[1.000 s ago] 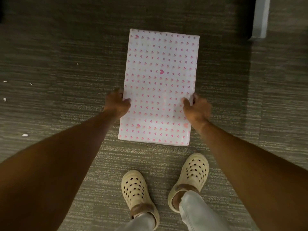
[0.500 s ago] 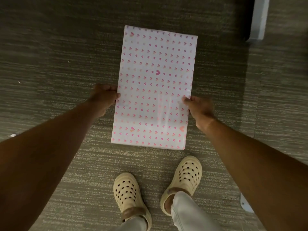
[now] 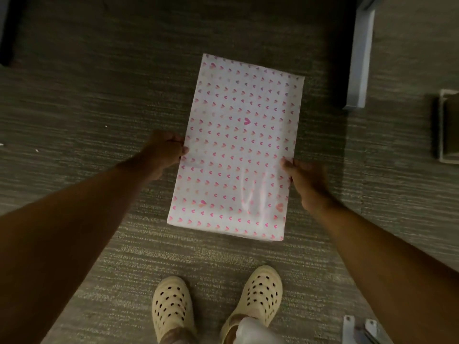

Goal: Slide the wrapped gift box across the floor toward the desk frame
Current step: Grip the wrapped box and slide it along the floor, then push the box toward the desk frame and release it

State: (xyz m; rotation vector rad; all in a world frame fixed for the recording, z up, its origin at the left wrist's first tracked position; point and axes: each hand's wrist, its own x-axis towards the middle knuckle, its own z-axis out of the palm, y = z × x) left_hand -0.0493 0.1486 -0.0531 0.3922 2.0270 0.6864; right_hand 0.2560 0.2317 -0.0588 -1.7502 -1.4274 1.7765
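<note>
Pink-hearted paper under my fingers (image 3: 182, 150): my left hand (image 3: 165, 152) and right hand (image 3: 304, 182) clasp the long edges of the wrapped gift box (image 3: 238, 147), lying flat on the carpet (image 3: 99, 108) ahead of my clogs (image 3: 260, 291). I judge the slide midway; next, a steady push forward and right toward the pale desk frame (image 3: 360, 60), near its far corner. An open-topped bin (image 3: 440, 125) stands right; contents too dark to tell.
</note>
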